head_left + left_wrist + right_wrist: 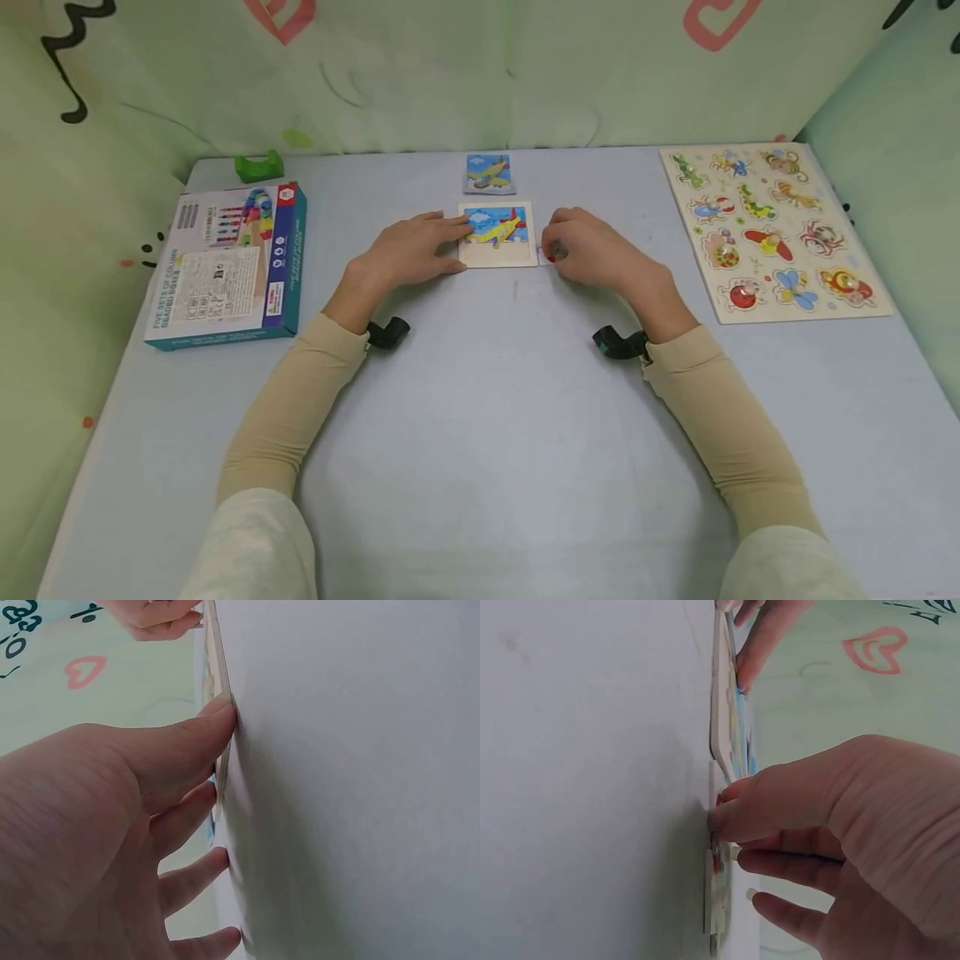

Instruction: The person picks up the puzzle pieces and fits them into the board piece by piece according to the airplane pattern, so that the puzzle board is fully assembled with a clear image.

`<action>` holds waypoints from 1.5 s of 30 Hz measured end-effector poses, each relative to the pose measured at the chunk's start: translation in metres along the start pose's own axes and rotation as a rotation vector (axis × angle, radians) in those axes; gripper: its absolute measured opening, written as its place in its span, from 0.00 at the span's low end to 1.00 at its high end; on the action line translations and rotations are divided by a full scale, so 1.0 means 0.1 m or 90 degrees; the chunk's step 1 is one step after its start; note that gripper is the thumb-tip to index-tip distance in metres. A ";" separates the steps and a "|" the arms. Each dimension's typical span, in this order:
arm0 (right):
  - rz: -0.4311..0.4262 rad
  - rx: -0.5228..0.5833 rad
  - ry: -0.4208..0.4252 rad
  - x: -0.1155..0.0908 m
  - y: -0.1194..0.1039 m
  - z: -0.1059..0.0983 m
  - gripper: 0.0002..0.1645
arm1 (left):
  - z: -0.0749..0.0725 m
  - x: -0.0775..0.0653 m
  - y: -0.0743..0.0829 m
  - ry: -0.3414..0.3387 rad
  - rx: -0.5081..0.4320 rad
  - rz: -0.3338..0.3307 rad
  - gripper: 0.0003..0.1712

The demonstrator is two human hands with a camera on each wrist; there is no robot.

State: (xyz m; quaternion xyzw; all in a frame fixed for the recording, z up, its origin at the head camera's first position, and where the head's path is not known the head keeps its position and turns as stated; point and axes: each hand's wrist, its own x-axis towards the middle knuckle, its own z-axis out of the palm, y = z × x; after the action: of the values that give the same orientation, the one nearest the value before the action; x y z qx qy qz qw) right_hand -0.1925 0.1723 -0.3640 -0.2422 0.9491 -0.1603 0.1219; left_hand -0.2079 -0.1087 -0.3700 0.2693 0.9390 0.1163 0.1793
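A small wooden jigsaw board with a yellow airplane on blue lies at the middle of the table. My left hand rests at its left side, fingers extended. In the left wrist view, the thumb touches the board's edge. Just right of the board, my right hand pinches a small puzzle piece with a little red showing, mostly hidden by the fingers. In the right wrist view, its thumb is low at the tabletop, close to the board's edge.
A matching airplane picture lies behind the board. At the left stands a flat toy box, with a green plastic object behind it. A large wooden insect puzzle lies at the right. Curtains enclose the table's back and sides.
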 end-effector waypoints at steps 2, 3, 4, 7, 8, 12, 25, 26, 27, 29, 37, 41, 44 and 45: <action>-0.001 -0.007 0.004 -0.01 -0.01 0.01 0.09 | 0.00 0.00 0.01 -0.001 -0.006 -0.002 0.39; -0.001 -0.013 0.005 -0.01 -0.02 0.01 0.09 | 0.00 0.00 0.01 -0.002 -0.008 -0.001 0.39; 0.000 -0.018 0.006 -0.01 -0.02 0.01 0.08 | 0.01 0.00 0.01 -0.002 -0.010 -0.001 0.39; 0.004 -0.033 0.009 -0.02 -0.03 0.01 0.08 | 0.01 0.00 0.02 -0.004 -0.014 -0.001 0.39; 0.003 -0.035 0.013 -0.01 -0.03 0.01 0.08 | 0.02 0.00 0.02 -0.004 -0.012 -0.001 0.39; 0.012 -0.030 0.034 -0.01 -0.01 0.00 0.11 | 0.02 0.00 0.03 -0.001 -0.001 -0.001 0.39; 0.009 0.012 0.030 0.02 0.11 -0.01 0.13 | 0.03 0.01 -0.01 0.004 0.000 -0.003 0.39; -0.002 0.015 0.035 0.03 0.11 0.00 0.13 | 0.03 0.01 -0.01 0.004 -0.001 -0.003 0.39; -0.011 0.014 0.039 0.04 0.11 0.00 0.12 | 0.03 0.01 -0.01 0.005 -0.001 -0.003 0.39; -0.028 0.011 0.048 0.05 0.11 0.01 0.12 | 0.03 0.01 -0.01 0.005 -0.003 -0.002 0.39; -0.007 -0.004 0.047 0.06 0.10 0.03 0.11 | 0.03 0.00 0.00 0.004 -0.005 -0.005 0.39; 0.003 -0.016 0.051 0.05 0.11 0.04 0.10 | 0.04 -0.01 0.00 -0.001 -0.006 -0.007 0.39; 0.008 -0.022 0.070 0.04 0.11 0.03 0.11 | 0.04 -0.01 0.00 0.002 -0.007 -0.003 0.39; 0.009 -0.023 0.075 0.04 0.11 0.03 0.12 | 0.04 0.00 0.00 0.003 -0.006 -0.002 0.39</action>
State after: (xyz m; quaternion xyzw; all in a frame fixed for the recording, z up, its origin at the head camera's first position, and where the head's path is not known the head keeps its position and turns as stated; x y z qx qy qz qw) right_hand -0.1997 0.1794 -0.3711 -0.2274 0.9592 -0.1562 0.0622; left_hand -0.2060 -0.1082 -0.3731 0.2668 0.9392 0.1214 0.1786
